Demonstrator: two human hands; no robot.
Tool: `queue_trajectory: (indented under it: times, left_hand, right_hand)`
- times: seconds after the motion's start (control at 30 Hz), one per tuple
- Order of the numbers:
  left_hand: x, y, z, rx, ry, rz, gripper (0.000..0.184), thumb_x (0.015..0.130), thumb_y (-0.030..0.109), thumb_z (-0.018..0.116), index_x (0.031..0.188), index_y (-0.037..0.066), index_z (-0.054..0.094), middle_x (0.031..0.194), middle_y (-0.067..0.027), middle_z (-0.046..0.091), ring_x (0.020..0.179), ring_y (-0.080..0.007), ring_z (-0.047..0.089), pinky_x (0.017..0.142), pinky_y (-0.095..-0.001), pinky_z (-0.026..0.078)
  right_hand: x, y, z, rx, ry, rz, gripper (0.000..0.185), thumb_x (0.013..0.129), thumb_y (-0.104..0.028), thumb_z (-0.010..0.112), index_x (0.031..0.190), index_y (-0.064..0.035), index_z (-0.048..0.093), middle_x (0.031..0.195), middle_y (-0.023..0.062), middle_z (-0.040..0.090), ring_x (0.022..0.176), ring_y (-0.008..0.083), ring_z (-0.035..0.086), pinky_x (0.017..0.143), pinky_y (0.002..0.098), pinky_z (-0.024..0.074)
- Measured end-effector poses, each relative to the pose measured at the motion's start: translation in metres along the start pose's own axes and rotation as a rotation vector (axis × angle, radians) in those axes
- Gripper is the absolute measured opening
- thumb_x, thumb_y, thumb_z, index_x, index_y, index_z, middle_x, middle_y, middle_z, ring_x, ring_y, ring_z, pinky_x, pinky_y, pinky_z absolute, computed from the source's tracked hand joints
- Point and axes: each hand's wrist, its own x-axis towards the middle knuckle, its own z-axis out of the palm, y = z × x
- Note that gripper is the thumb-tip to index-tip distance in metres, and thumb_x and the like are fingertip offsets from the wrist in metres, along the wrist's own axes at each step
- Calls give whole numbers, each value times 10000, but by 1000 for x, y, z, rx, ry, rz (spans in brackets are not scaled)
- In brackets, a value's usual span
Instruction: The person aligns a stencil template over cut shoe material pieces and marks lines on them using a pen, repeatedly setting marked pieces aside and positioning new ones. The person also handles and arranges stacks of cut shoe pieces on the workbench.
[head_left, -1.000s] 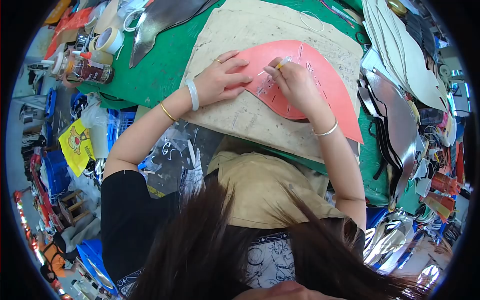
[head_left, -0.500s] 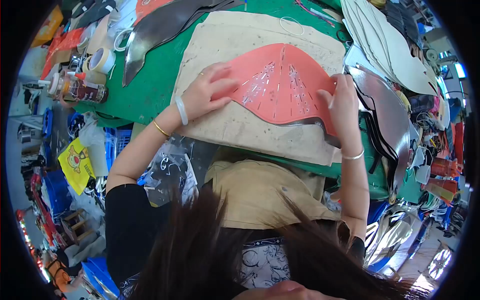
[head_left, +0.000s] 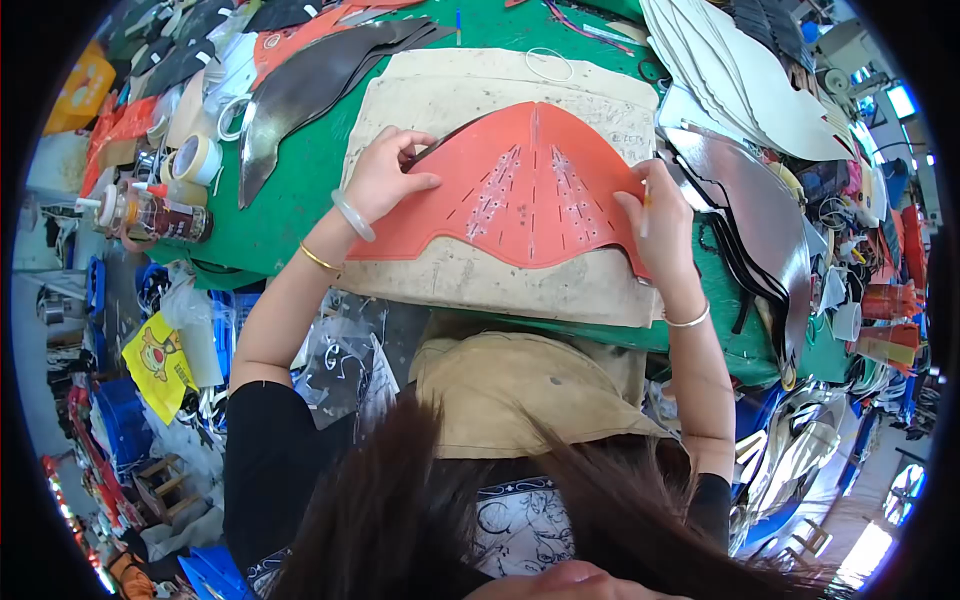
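Note:
A red slotted template (head_left: 510, 205), curved and pierced with rows of short slits, spans the beige board in front of me. Silvery marks show around its slits. Under its upper left edge peeks a dark leather piece (head_left: 452, 138). My left hand (head_left: 385, 185) pinches that edge, thumb on top and fingers curled behind. At the opposite end my right hand (head_left: 662, 225) is closed on the template's right edge, its thumb over the red surface. A small yellowish spot shows by the right fingers, and I cannot make out what it is.
The beige board (head_left: 480, 275) lies on a green table (head_left: 290, 215). Dark leather pieces (head_left: 310, 85) lie at upper left, more shiny dark pieces (head_left: 755, 210) at right. Pale cut sheets (head_left: 750, 85) are stacked at upper right. Tape rolls (head_left: 197, 160) and a jar (head_left: 165, 212) stand left.
The red template now extends farther left, with a dark edge showing at its upper left. My left hand has gone from lying at its side to gripping its edge; my right hand stays at the right edge.

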Motion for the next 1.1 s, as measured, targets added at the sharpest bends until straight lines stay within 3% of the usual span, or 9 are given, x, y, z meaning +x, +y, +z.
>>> queue_trajectory:
  times: [0.07, 0.17, 0.3, 0.4, 0.57, 0.63, 0.7, 0.93, 1.1]
  left_hand:
    - [-3, 1, -2, -123, 27, 7, 481, 769, 194, 749, 1180, 4, 587, 1034, -65, 544, 877, -145, 559, 804, -267, 470]
    - [-8, -1, -9, -355, 37, -66, 381, 867, 145, 656, 1216, 22, 569, 1072, -22, 564, 930, -98, 543, 833, -235, 449]
    - [-18, -25, -22, -395, -7, -109, 360, 928, 142, 582, 1257, 7, 531, 1036, -20, 601, 940, -77, 559, 855, -216, 445]
    - [-18, -23, -26, -308, -68, -113, 377, 922, 140, 587, 1268, 5, 520, 1019, -17, 605, 912, -76, 563, 839, -210, 447]
    - [-3, -26, -25, -494, 73, -113, 371, 921, 143, 583, 1262, 8, 524, 1015, -23, 605, 888, -80, 563, 814, -234, 461]
    - [5, -13, -31, -505, 258, -45, 370, 945, 181, 549, 1270, 10, 512, 1054, -55, 617, 908, -108, 586, 820, -256, 462]
    - [13, -2, -40, -519, 421, 67, 371, 957, 195, 531, 1278, 11, 504, 1079, -73, 622, 922, -123, 598, 828, -257, 458]
    - [18, 13, -37, -489, 289, 164, 324, 957, 224, 520, 1219, 44, 582, 1156, -81, 618, 1035, -184, 600, 914, -301, 444]
    - [-5, 13, -24, 311, -160, 393, 411, 826, 273, 665, 1202, 112, 623, 1329, -118, 500, 1240, -289, 457, 1033, -379, 376]
  right_hand:
    - [4, 5, -13, 58, -32, 93, 257, 763, -65, 677, 964, -8, 528, 862, 178, 626, 802, 367, 618, 703, 384, 485]
    - [3, 23, -59, 104, 198, 55, 228, 765, -152, 712, 917, -30, 595, 829, 87, 619, 735, 181, 580, 694, 304, 458]
    - [-24, 129, -167, 332, 379, 496, 167, 811, -67, 685, 956, -17, 619, 840, 18, 595, 772, 82, 535, 678, 213, 440]
    - [-65, 236, -229, -75, 498, 543, 199, 857, -92, 640, 1014, 29, 623, 924, 80, 624, 872, 128, 562, 755, 253, 463]
    - [-86, 275, -272, -648, 553, 62, 257, 880, -115, 613, 1103, 11, 631, 1019, 102, 647, 932, 142, 585, 818, 270, 469]
    - [-70, 223, -255, -467, 583, 19, 270, 883, -122, 610, 1125, -5, 635, 1039, 95, 653, 936, 142, 596, 826, 268, 472]
    - [-34, 146, -198, 407, 702, 314, 276, 884, -128, 610, 1136, -20, 641, 1049, 82, 661, 939, 142, 609, 828, 265, 476]
    - [-20, 69, -23, 82, 107, 207, 202, 893, -160, 604, 1054, -61, 675, 866, 95, 633, 741, 173, 589, 698, 299, 462]
    - [-19, 46, 16, -113, 12, 180, 185, 897, -149, 569, 1037, -102, 681, 828, 113, 548, 724, 300, 584, 648, 379, 467]
